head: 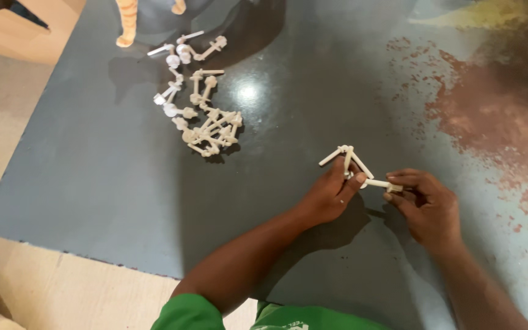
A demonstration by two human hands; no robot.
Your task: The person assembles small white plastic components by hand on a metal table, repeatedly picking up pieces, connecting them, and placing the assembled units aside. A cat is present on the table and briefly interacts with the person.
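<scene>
While my left hand [331,194] pinches the small white rod assembly [351,162] at frame centre to steady it, my right hand [426,205] grips its end rod closed; loose pieces [200,104] wait upper left on the bench [93,183].

A dark grey table [123,183] is carrying everything, its surface glossy and showing a rust-coloured worn patch [490,110] up and to the right of the gripped piece. A loose heap of cream plastic rod-and-knob parts [200,107] is lying well apart, up-left of the grip.
</scene>
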